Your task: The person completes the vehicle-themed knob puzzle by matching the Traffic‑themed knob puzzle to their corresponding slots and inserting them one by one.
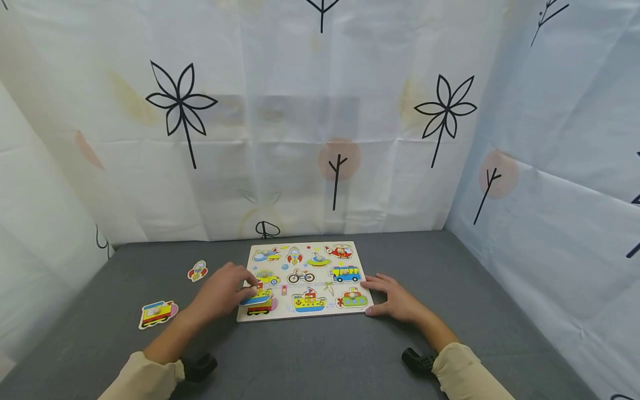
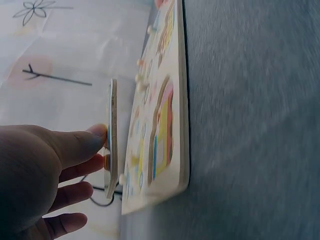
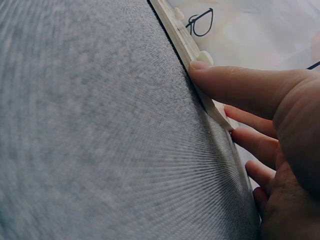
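Observation:
My left hand point(image 1: 222, 289) pinches a ship puzzle piece point(image 1: 257, 297) between thumb and fingers, over the lower left corner of a wooden peg puzzle board point(image 1: 295, 283). In the left wrist view the ship piece point(image 2: 114, 135) appears edge-on, apart from the board point(image 2: 184, 125). Beneath it lies the board's train-shaped recess point(image 2: 162, 135). The board's printed ship place point(image 1: 309, 300) is at bottom middle. My right hand point(image 1: 395, 300) rests against the board's right edge, fingers fairly straight; in the right wrist view its thumb point(image 3: 235, 85) touches the board's side.
On the grey table point(image 1: 310, 355), left of the board, lie a rocket piece point(image 1: 198, 270) and a train piece point(image 1: 157, 314). Pegged pieces such as the bus point(image 1: 345, 273) and helicopter point(image 1: 340, 251) sit on the board. Patterned white curtains point(image 1: 280, 166) stand behind and beside the table.

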`<state>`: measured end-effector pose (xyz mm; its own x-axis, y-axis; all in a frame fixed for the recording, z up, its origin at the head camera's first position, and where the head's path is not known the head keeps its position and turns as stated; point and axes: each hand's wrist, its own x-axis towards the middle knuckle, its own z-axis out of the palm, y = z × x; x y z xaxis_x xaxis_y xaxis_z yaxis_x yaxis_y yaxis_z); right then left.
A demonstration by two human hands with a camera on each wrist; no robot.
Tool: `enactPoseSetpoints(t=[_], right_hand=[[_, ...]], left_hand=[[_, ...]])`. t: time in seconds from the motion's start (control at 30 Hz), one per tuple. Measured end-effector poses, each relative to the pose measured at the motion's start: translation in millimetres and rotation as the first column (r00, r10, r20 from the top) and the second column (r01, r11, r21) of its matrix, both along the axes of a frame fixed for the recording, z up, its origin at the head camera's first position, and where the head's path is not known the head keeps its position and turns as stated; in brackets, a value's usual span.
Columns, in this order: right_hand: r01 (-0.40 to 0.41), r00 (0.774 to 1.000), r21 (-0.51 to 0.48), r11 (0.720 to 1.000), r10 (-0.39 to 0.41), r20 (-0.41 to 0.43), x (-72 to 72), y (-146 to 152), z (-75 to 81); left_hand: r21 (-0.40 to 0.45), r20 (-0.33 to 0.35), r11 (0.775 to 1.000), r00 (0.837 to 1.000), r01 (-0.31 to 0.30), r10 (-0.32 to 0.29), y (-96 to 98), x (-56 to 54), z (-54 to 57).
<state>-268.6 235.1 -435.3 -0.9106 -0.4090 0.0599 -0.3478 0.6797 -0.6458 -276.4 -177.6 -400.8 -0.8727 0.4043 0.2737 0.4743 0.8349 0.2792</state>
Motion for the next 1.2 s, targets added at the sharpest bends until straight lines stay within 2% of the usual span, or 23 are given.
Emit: enactPoseSetpoints(t=[0.2, 0.4, 0.63, 0.9, 1.07, 1.2], right_hand=[[0.001, 1.0, -0.005, 1.0, -0.001, -0.003, -0.4, 0, -0.5], [0.002, 1.0, -0.004, 1.0, -0.002, 0.002, -0.8, -1, -0.9], [0.007, 1.0, -0.005, 1.0, -0.007, 0.006, 0.6, -1, -0.1], [-0.002, 1.0, -0.006, 1.0, 0.002, -0.003, 0.9, -1, 1.1], [-0.009, 1.0, -0.005, 1.0, 0.009, -0.006, 0.5, -1, 0.6], [-0.003, 1.0, -0.01, 1.0, 0.003, -0.005, 0.3, -1, 1.1]], left_hand=[[-0.005, 0.023, 1.0, 1.0, 0.019, -0.019, 18.1, 0.5, -3.9], [-0.02, 0.0, 0.997, 0.997, 0.078, -0.078, 36.5, 1.6, -8.5], [-0.038, -0.018, 0.992, 0.993, 0.118, -0.119, 58.1, -0.3, -12.1], [-0.062, -0.068, 0.976, 0.974, 0.211, -0.215, 79.0, -3.9, -13.0], [-0.086, -0.082, 0.971, 0.97, 0.223, -0.23, 88.4, -6.3, -16.0], [-0.087, -0.056, 0.968, 0.969, 0.234, -0.239, 95.2, -8.9, -17.6]])
